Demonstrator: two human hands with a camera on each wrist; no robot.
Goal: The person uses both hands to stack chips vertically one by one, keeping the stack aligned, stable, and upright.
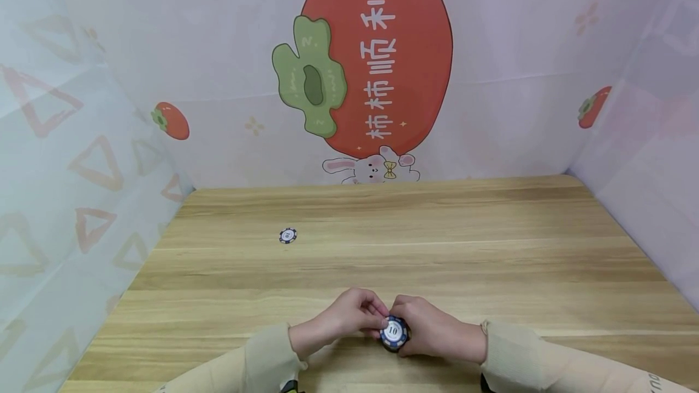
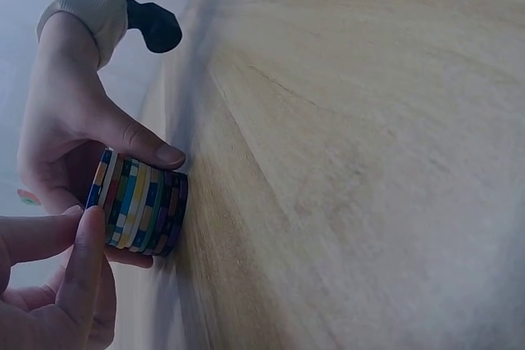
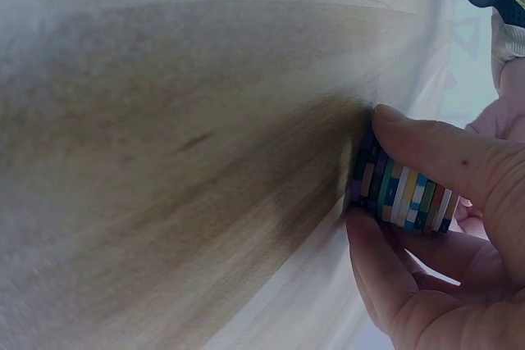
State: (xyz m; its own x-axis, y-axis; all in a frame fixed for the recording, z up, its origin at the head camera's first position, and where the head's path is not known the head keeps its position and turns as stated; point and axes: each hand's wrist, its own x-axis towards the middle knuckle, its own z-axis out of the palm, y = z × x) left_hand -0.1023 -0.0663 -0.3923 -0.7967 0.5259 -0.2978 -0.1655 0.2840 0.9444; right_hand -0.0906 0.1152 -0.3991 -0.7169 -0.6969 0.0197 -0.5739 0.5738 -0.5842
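A stack of poker chips [image 1: 394, 335] stands upright on the table near its front, topped by a blue-and-white chip marked 10. From the right, my right hand [image 1: 434, 327] grips the stack, thumb on the near side and fingers on the far side. The left hand [image 1: 352, 315] pinches the edge of the top chip between thumb and fingertips. Side-on in the left wrist view, the stacked chips [image 2: 139, 206] show blue, yellow, white, green and purple edges. In the right wrist view, thumb and fingers [image 3: 381, 272] hold the stack [image 3: 402, 190] low, close to the tabletop.
A single blue-and-white chip [image 1: 287, 235] marked 10 lies flat at the back left of the wooden table [image 1: 437, 259]. Behind the table rises a white cloth backdrop [image 1: 508, 108] with a large printed persimmon, and similar cloth runs along both sides.
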